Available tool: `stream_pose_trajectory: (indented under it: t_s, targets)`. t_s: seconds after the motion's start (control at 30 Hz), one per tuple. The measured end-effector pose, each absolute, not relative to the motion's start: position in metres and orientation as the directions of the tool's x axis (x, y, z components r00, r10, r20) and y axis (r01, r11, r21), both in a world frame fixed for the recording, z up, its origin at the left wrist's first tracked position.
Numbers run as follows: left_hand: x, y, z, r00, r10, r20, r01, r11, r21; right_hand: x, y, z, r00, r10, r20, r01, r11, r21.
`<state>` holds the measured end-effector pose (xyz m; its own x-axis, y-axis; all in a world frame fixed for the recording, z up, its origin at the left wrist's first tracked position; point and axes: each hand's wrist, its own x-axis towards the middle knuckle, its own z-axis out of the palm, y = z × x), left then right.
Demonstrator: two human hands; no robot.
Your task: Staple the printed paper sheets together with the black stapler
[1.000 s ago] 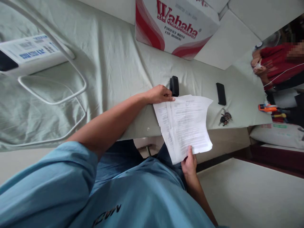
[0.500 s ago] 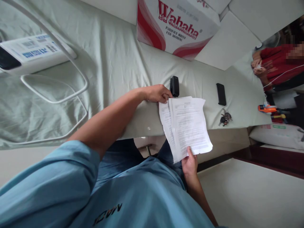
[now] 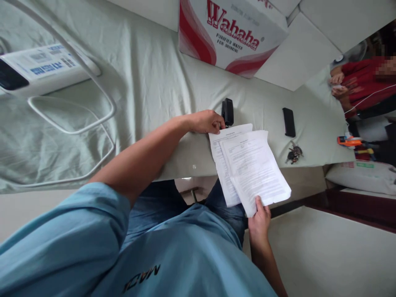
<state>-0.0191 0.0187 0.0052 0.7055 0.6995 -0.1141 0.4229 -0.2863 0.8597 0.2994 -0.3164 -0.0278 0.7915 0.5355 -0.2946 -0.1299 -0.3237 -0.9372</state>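
Note:
My left hand (image 3: 208,122) is closed at the top left corner of a printed sheet (image 3: 220,163), which lies partly under other sheets. Between thumb and fingers, my right hand (image 3: 259,218) pinches the lower edge of the upper printed papers (image 3: 256,169). These overlap the lower sheet and are turned slightly to the right of it. Just beyond my left fingers, close to the papers' top edge, a black stapler (image 3: 228,112) rests on the cloth-covered table (image 3: 148,99).
Right of the papers lie a black phone (image 3: 288,122) and a bunch of keys (image 3: 294,153). A Wahaha water carton (image 3: 232,37) stands at the back. On the left are a white device (image 3: 49,68) and a white cable (image 3: 108,99). A person in red (image 3: 365,78) is at the far right.
My right hand has moved right with the upper papers, fanning them away from the lower sheet. More of the lower sheet's top now shows. My left hand has stayed nearly still.

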Motion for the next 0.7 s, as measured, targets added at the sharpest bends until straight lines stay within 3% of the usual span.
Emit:
stream_pose_trajectory:
  t_s: [0.3, 0.7]
  targets:
    - [-0.02, 0.02, 0.008, 0.707, 0.689, -0.159, 0.438, -0.251, 0.863, 0.277, -0.308, -0.009, 0.744, 0.615, -0.26, -0.123, -0.257, -0.959]
    - [-0.019, 0.02, 0.01, 0.724, 0.674, -0.147, 0.406, -0.245, 0.88, 0.261, -0.303, -0.004, 0.729, 0.627, -0.272, -0.099, -0.297, -0.95]
